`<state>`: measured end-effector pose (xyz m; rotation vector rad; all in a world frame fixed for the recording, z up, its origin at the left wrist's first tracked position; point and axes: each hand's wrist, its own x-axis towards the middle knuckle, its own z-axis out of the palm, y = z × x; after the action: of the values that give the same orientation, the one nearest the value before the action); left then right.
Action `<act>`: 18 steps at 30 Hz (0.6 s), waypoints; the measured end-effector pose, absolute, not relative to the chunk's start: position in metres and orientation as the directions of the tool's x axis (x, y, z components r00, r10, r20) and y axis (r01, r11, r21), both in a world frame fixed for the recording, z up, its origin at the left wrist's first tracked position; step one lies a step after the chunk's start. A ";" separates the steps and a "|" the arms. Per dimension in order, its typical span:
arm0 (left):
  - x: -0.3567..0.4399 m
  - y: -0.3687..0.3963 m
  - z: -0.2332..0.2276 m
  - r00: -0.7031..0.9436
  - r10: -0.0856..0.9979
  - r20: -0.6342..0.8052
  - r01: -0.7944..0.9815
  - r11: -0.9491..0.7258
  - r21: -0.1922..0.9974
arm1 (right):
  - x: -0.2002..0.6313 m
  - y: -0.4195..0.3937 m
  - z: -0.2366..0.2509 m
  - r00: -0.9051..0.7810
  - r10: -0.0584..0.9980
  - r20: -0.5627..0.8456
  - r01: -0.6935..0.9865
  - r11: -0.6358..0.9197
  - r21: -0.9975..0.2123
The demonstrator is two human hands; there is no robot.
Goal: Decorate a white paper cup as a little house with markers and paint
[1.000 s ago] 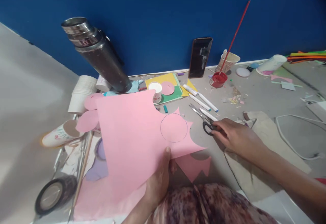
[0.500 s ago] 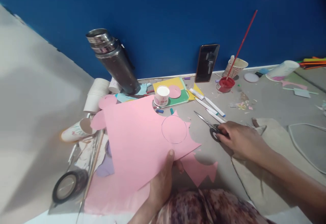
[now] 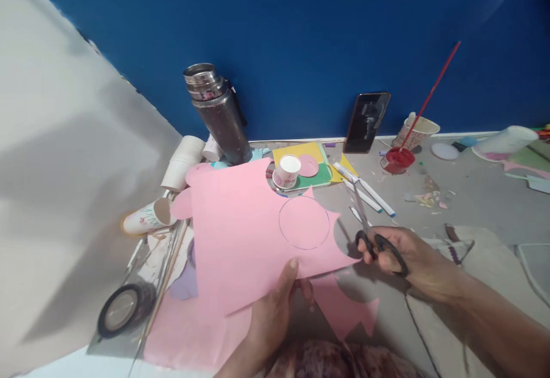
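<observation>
The left hand pinches the near edge of the pink paper sheet, thumb on top, fingers beneath; the grip is clenched on the sheet, which is held raised and tilted above the worktop. A pencilled circle is drawn near the sheet's right corner.

The right hand has its fingers through the black handles of the scissors, grip closed on them. The blades point away from the person, towards the wall, and stand just beside the sheet's right corner. A second ago the scissors lay flat on the worktop with the right hand only reaching their handle; half a second ago the fingers were on the handle with the tool still down. They are now lifted clear and brought close to the paper. The left hand's hold on the sheet is unchanged.

Surroundings: a steel flask stands by the blue wall; a stack of white paper cups lies left of it. A phone leans on the wall. A red paint pot sits beside a patterned cup holding a red-handled brush. White markers lie beyond the scissors. A small cup rests on coloured card. A tape roll lies at the left. Pink offcuts lie below the sheet.
</observation>
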<state>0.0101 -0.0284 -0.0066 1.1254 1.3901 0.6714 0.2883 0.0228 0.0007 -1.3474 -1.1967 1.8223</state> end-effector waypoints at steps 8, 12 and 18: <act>-0.009 -0.031 -0.009 0.084 0.847 -0.525 0.347 0.469 0.812 | 0.279 0.032 0.009 -0.499 0.754 -0.427 0.220 -0.366 -0.904; -0.006 -0.033 -0.013 0.060 0.819 -0.571 0.318 0.526 0.788 | 0.275 0.031 0.008 -0.508 0.753 -0.419 0.198 -0.371 -0.907; 0.000 -0.032 -0.006 0.073 0.822 -0.565 0.277 0.527 0.803 | 0.273 0.031 0.006 -0.536 0.747 -0.394 0.144 -0.378 -0.914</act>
<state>0.0004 -0.0325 -0.0062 0.9965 1.4898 0.5328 0.2728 0.0305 0.0057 -1.2004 -1.4310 1.9679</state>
